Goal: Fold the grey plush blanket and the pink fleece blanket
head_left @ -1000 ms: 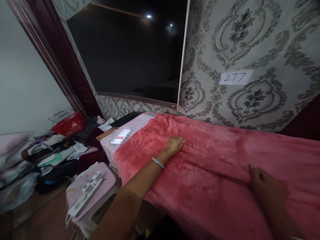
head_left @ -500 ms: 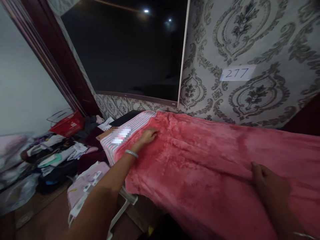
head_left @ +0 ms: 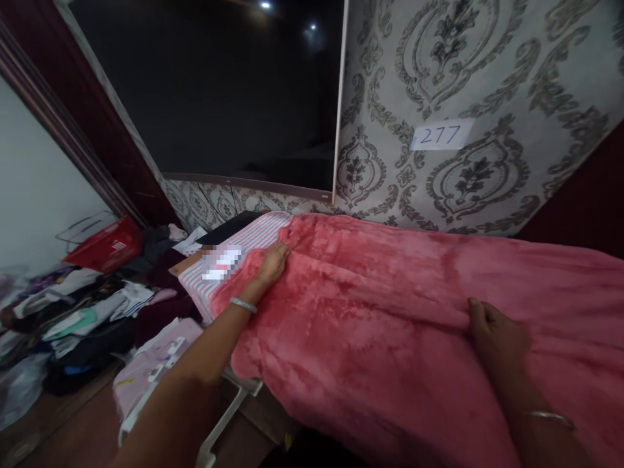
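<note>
A plush pink-red blanket [head_left: 380, 370] lies spread over a long surface and hangs down at the near side. Near its left end, my left hand [head_left: 273, 263] is closed on the fabric, pinching up a fold. Further right, my right hand [head_left: 497, 331] grips the same blanket with thumb and fingers together. A raised ridge of cloth runs between the two hands. Beyond the blanket's left edge shows a pink, white and grey striped cover [head_left: 263, 229], with a pixelated patch on it.
On the left are heaped clothes [head_left: 97, 318], a red basket [head_left: 110, 246] and a pink garment [head_left: 156, 354]. A white metal leg [head_left: 227, 416] stands under the near left corner. A large dark television screen [head_left: 214, 91] and a paper marked 277 [head_left: 441, 134] are on the wall behind.
The view has shifted slightly to the right. My left hand has closed on the blanket and a fold now stretches taut toward my right hand, which keeps its grip.
</note>
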`<state>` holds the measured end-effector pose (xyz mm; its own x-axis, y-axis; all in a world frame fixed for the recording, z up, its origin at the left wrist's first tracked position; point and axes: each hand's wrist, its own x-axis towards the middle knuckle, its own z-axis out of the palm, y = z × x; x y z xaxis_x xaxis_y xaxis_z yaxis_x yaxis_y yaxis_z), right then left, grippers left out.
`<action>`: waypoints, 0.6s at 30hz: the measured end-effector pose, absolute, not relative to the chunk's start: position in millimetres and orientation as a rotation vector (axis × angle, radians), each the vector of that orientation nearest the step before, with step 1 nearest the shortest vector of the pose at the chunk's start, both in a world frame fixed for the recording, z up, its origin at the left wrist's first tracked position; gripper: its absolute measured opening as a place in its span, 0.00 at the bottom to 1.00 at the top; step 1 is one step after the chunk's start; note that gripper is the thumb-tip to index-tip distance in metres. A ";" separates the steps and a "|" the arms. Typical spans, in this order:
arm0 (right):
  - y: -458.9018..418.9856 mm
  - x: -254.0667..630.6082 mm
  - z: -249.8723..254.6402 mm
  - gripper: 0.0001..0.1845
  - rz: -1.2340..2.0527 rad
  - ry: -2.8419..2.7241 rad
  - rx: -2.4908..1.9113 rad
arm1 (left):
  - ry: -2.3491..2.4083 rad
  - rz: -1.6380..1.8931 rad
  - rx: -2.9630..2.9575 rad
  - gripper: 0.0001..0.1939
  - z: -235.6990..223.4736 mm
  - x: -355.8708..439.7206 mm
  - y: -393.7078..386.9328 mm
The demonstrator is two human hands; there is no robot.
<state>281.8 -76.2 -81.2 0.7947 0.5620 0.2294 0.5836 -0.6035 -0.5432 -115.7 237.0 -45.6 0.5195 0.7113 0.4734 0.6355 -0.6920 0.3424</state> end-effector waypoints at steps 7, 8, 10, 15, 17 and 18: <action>-74.5 278.3 -85.4 0.26 -0.185 -0.941 -2.232 | 1.465 0.640 2.600 0.18 -23.4 -106.0 229.8; -74.8 280.2 -84.5 0.27 -0.227 -0.938 -2.233 | 1.501 0.603 2.603 0.18 -16.7 -105.3 228.7; -76.5 286.8 -80.7 0.29 -0.371 -0.942 -2.221 | 1.559 0.575 2.639 0.20 -3.0 -105.3 226.7; -81.6 304.1 -70.0 0.31 -0.684 -0.993 -2.182 | 1.744 0.525 2.747 0.25 13.2 -103.8 220.4; -80.5 303.4 -67.9 0.31 -0.662 -1.051 -2.243 | 1.752 0.377 2.770 0.25 13.5 -100.3 216.8; -79.3 301.0 -66.5 0.30 -0.638 -1.077 -2.280 | 1.743 0.309 2.783 0.25 13.8 -98.6 215.3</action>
